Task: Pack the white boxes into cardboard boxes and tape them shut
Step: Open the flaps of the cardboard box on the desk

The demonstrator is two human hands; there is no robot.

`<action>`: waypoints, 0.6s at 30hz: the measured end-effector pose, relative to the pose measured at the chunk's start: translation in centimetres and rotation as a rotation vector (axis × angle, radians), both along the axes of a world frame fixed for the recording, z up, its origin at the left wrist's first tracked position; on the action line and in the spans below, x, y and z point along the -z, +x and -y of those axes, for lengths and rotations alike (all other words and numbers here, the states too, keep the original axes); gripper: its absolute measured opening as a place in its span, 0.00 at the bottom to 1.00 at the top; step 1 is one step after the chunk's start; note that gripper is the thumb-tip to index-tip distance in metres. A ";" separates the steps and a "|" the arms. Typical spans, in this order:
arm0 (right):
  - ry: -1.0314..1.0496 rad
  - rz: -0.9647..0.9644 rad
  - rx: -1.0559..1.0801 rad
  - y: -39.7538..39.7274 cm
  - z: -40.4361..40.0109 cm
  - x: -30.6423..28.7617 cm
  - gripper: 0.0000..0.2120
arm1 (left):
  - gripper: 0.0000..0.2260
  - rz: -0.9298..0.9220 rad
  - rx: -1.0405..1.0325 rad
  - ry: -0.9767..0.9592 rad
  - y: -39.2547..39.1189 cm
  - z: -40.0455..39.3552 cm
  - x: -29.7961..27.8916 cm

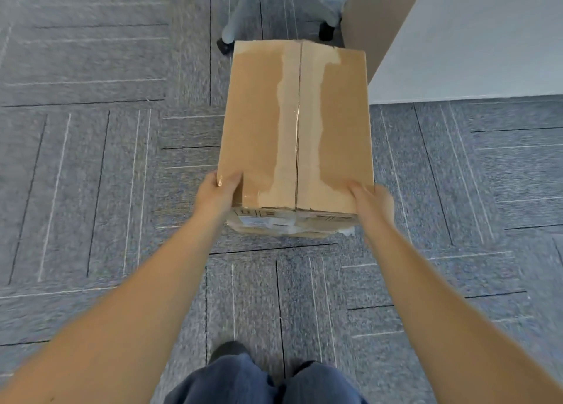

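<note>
Box: we hold the cardboard box (292, 129) above the grey carpet (91, 159), flaps closed, tape along the middle seam.
Left hand (217, 194): it grasps the near left corner, thumb on top.
Right hand (371, 201): it grasps the near right corner, fingers on top.
Beyond our grip: chair wheels (326, 31), white desk (472, 37).

Both bare arms reach forward and down, almost straight, and come closer together toward the hands. The left hand (217, 191) grips the near left corner of the cardboard box (295, 123), with the thumb on top and the fingers hidden at the side. The right hand (372, 199) holds the near right corner, its fingers laid flat on the top.
</note>
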State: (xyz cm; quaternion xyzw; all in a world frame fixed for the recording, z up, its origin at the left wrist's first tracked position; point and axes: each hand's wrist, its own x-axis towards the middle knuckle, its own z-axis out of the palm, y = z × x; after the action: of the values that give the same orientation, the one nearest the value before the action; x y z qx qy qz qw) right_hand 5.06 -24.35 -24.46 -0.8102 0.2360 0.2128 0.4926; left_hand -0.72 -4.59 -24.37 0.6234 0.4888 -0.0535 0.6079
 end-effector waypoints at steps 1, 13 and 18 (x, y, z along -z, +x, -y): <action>-0.010 0.011 0.004 -0.1 -0.1 0.0 0.13 | 0.16 0.011 -0.010 0.002 0.0 0.1 0.0; 0.052 0.110 0.012 -0.7 -0.1 -11.5 0.08 | 0.13 0.105 -0.063 0.034 -0.9 0.3 -11.5; 0.024 0.126 -0.023 -0.4 -0.6 -22.4 0.09 | 0.15 0.133 -0.106 0.069 -1.8 0.4 -22.0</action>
State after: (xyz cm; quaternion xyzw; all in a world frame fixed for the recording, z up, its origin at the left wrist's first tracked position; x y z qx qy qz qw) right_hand 4.71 -23.71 -2.04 -0.8186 0.1925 0.1700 0.5137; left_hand -2.49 -4.97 -2.34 0.6195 0.4812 0.0370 0.6191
